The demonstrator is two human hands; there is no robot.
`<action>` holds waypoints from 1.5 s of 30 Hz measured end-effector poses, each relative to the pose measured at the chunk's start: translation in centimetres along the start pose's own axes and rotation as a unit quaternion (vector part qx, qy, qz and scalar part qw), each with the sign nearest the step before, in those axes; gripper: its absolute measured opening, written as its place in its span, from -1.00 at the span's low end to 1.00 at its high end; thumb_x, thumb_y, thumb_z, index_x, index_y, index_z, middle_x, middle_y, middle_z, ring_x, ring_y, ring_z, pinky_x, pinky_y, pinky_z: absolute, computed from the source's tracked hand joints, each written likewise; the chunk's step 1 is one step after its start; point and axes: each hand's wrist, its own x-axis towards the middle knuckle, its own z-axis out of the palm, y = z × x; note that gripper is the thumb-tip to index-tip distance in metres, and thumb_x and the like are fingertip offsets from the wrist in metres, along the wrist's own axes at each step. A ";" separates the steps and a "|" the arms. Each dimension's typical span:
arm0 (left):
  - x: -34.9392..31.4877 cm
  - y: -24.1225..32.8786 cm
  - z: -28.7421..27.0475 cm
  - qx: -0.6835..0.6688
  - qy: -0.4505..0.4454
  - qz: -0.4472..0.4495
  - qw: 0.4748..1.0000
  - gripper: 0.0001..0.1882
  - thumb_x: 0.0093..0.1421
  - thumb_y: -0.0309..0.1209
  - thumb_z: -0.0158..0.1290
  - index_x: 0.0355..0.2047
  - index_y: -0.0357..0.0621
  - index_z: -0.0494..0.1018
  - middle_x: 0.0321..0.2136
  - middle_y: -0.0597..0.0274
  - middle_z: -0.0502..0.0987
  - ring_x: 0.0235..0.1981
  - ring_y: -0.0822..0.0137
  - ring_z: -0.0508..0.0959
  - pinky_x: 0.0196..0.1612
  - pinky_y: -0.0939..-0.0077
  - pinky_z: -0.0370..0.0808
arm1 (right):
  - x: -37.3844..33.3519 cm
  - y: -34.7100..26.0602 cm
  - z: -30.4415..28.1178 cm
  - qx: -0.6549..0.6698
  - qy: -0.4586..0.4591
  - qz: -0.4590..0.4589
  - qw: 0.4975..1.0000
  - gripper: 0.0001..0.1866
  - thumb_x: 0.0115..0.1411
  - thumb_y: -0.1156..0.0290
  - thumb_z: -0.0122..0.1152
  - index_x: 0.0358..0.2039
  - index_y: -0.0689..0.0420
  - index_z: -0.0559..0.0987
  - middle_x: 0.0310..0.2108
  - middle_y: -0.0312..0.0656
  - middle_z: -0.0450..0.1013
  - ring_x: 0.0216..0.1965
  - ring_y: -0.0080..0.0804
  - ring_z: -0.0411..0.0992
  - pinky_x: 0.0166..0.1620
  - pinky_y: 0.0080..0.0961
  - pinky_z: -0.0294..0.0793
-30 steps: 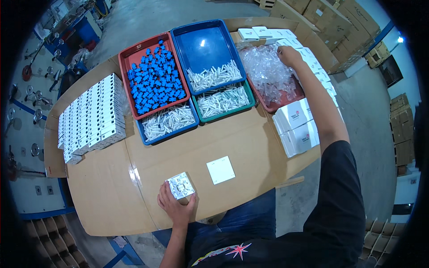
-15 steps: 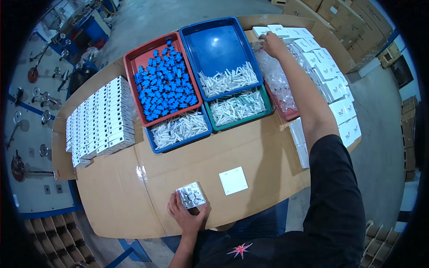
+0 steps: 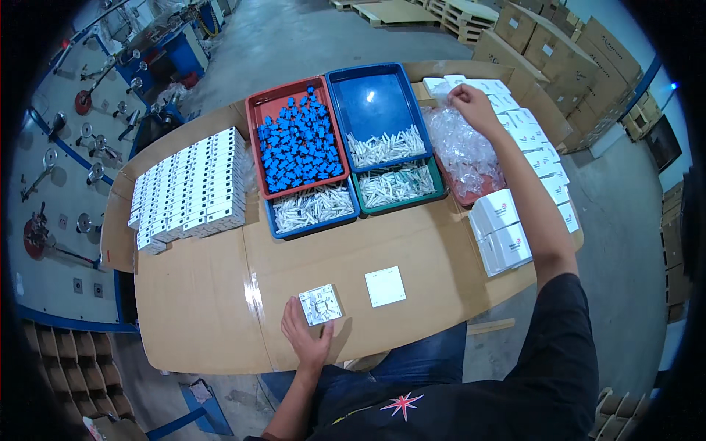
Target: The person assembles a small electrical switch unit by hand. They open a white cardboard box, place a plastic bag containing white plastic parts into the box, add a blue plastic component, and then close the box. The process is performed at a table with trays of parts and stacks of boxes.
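Observation:
On the cardboard sheet sits a small white square box, its open top showing pale fittings inside. My left hand is at its lower left corner, fingers spread along the left side and thumb near the front edge, not closed around it. Right of the box lies a flat white square plate with small corner holes. My right arm reaches to the far right, where my right hand pinches clear plastic film above a pile of clear plastic bags. The bags lie in a red tray.
Blue pieces fill a red tray. Beside it, a blue tray, a green tray and another blue tray hold white plastic parts. White boxes stand stacked at left and right. Cardboard walls edge the table.
My right hand has drawn back slightly from the far white boxes and now pinches plastic film over the bags. My left hand has loosened at the small box. The whole view has shifted.

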 end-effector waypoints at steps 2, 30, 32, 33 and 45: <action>-0.2 -0.3 -0.3 -0.061 0.030 -0.022 0.997 -0.14 0.11 -0.27 0.31 0.36 -0.25 0.19 0.28 -0.14 0.27 0.32 -0.12 0.24 0.39 -0.05 0.08 | -4.3 -5.2 -0.4 0.155 -0.040 0.017 0.987 -0.88 0.31 0.45 0.19 -0.24 0.24 0.56 -0.37 -0.14 0.61 -0.32 -0.44 0.58 -0.17 -0.46 0.56; 1.8 11.4 -2.5 -0.558 -0.002 -0.228 0.798 -0.70 0.43 -0.29 0.11 -0.01 -0.25 0.62 -0.19 0.26 0.66 -0.21 0.51 0.59 -0.10 0.54 0.54 | -37.1 -24.1 12.6 0.444 -0.214 0.244 0.835 -0.89 0.36 0.45 0.25 -0.25 0.23 0.60 -0.45 -0.30 0.58 -0.49 -0.70 0.41 -0.40 -0.70 0.40; 1.7 11.3 -2.6 -0.558 -0.001 -0.232 0.796 -0.70 0.43 -0.30 0.10 -0.01 -0.26 0.62 -0.19 0.25 0.66 -0.21 0.51 0.58 -0.10 0.54 0.53 | -37.1 -23.9 12.6 0.443 -0.219 0.234 0.837 -0.90 0.36 0.45 0.25 -0.26 0.22 0.60 -0.45 -0.29 0.58 -0.49 -0.70 0.42 -0.40 -0.70 0.40; 1.6 11.0 -2.6 -0.562 -0.003 -0.239 0.792 -0.71 0.43 -0.30 0.11 -0.02 -0.27 0.62 -0.20 0.24 0.66 -0.23 0.51 0.59 -0.10 0.54 0.53 | -37.2 -23.7 12.7 0.445 -0.223 0.231 0.836 -0.90 0.35 0.45 0.25 -0.26 0.22 0.60 -0.44 -0.29 0.59 -0.49 -0.70 0.42 -0.40 -0.70 0.40; 1.7 10.4 -2.2 -0.578 0.012 -0.251 0.776 -0.74 0.37 -0.33 0.19 -0.09 -0.28 0.64 -0.29 0.29 0.65 -0.28 0.52 0.56 -0.17 0.59 0.48 | -38.3 -25.0 14.5 0.530 -0.219 0.277 0.771 -0.89 0.35 0.46 0.27 -0.23 0.24 0.60 -0.39 -0.24 0.61 -0.45 -0.65 0.48 -0.37 -0.64 0.50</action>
